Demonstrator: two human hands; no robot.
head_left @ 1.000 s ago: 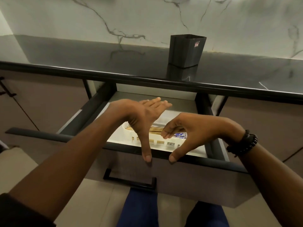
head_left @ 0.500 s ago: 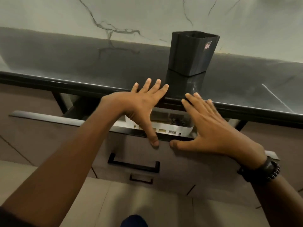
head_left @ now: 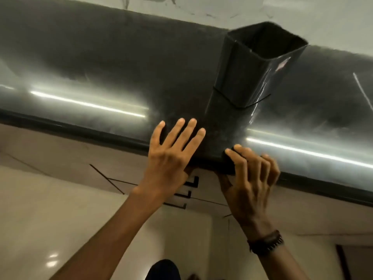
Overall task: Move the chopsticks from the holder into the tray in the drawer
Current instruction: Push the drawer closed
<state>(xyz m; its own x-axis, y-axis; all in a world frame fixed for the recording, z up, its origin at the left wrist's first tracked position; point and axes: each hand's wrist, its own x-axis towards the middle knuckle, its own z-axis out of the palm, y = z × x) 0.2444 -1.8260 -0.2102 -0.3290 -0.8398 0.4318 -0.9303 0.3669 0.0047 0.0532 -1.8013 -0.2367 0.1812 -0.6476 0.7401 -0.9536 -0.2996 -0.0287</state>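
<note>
As the drawer (head_left: 207, 182) looks shut under the table (head_left: 101, 77) edge and the holder (head_left: 252, 73) stands upright with an empty-looking mouth, we judge the closing step is ending; the chopsticks are hidden, presumably inside the drawer. Our left hand (head_left: 171, 158) lies with straight spread fingers on the edge, our right hand (head_left: 250, 178) with loosely bent fingers, neither grip holding anything, so next we only lift them away. Half a second earlier the white tray still showed.
</note>
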